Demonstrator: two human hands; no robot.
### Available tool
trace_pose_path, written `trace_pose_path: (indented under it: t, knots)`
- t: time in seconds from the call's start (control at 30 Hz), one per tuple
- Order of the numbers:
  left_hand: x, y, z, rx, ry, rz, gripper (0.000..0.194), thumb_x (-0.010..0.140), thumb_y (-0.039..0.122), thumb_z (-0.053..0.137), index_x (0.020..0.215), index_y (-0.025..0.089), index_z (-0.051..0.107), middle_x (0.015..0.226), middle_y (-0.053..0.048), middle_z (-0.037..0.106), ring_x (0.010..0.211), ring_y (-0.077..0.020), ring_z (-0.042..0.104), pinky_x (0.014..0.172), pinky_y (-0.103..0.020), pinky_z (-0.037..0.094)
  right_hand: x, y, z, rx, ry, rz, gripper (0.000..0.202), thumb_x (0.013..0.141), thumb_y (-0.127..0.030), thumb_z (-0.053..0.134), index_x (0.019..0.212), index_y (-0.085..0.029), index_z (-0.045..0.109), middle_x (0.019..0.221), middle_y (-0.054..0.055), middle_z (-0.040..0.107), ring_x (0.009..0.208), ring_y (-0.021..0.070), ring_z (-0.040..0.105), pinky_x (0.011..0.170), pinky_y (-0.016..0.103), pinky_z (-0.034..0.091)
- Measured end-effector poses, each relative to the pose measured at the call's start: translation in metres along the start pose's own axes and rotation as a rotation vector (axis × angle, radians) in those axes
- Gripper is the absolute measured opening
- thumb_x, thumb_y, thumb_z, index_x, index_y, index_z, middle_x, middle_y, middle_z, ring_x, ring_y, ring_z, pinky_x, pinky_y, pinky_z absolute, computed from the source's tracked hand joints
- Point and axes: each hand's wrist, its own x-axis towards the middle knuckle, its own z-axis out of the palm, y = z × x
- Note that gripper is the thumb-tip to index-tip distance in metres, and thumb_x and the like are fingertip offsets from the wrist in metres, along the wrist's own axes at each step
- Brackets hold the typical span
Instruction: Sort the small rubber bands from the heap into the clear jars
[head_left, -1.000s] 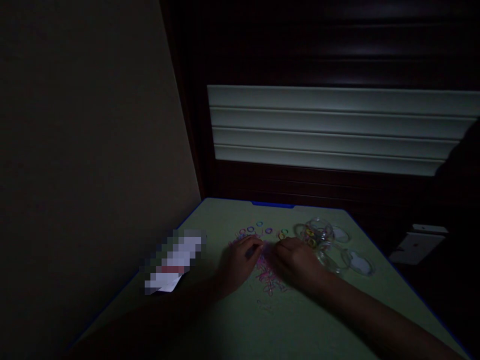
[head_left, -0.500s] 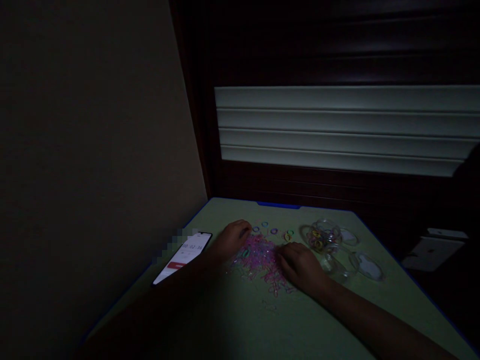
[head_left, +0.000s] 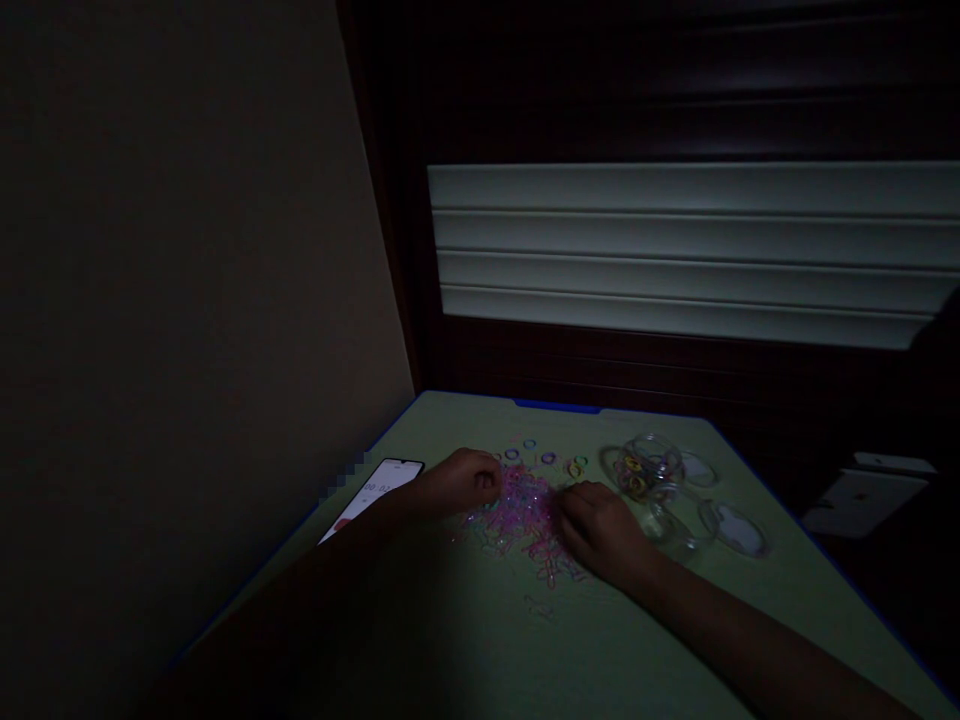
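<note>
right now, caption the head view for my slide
Left hand and right hand flank a pile of pinkish loops.

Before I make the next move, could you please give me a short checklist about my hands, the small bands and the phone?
1. Left hand at the pile of bands: ok, by its left edge.
2. Right hand at the pile: ok, by its right edge.
3. Band held in either hand: cannot tell, too dark.
4. All bands gathered: not ok, loose rings lie beyond the pile.
5. Phone fully visible: not ok, left forearm hides part.
</note>
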Motion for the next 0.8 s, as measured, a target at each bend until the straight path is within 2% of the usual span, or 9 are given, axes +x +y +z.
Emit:
trace_pose_path:
  t: [0.07, 0.17, 0.47, 0.8]
  knots:
    - [-0.0024, -0.0002, -0.0001, -0.001, -0.064, 0.011, 0.013, 0.072, 0.017, 0.048, 0.069, 0.013, 0.059, 0.065, 0.001, 0.053, 0.058, -0.0080, 0.048, 0.053, -0.016, 0.034, 0.0000, -0.0001, -0.0003, 0.004, -0.001, -0.002, 0.017, 0.082, -0.020, 0.040, 0.088, -0.016, 0.055, 0.081, 0.006, 0.057, 0.077, 0.0165, 0.050, 0.073, 0.030, 0.036]
    - [-0.0040, -0.0032, 0.0011, 0.010, -0.092, 0.002, 0.011, 0.070, 0.018, 0.050, 0.067, 0.013, 0.059, 0.066, 0.001, 0.054, 0.057, -0.0085, 0.049, 0.052, -0.016, 0.034, 0.0000, 0.0001, -0.0004, 0.007, -0.002, -0.005, 0.018, 0.083, -0.020, 0.039, 0.089, -0.016, 0.055, 0.081, 0.006, 0.057, 0.078, 0.0163, 0.050, 0.073, 0.029, 0.036]
    - [-0.0044, -0.0074, 0.0068, 0.056, -0.093, -0.005, 0.011, 0.067, 0.023, 0.055, 0.069, 0.014, 0.060, 0.072, -0.001, 0.057, 0.064, -0.0113, 0.052, 0.059, -0.019, 0.038, -0.0002, -0.0001, -0.0002, -0.013, -0.013, 0.009, 0.015, 0.082, -0.020, 0.040, 0.085, -0.017, 0.054, 0.079, 0.005, 0.056, 0.075, 0.0155, 0.049, 0.071, 0.028, 0.036]
    - [-0.0045, -0.0069, 0.0044, 0.046, -0.113, -0.030, 0.013, 0.069, 0.021, 0.050, 0.071, 0.014, 0.060, 0.070, -0.001, 0.058, 0.060, -0.0104, 0.052, 0.053, -0.017, 0.036, 0.0004, 0.0000, -0.0008, 0.003, -0.002, 0.007, 0.016, 0.082, -0.020, 0.040, 0.089, -0.017, 0.055, 0.083, 0.006, 0.057, 0.078, 0.0162, 0.050, 0.073, 0.029, 0.036]
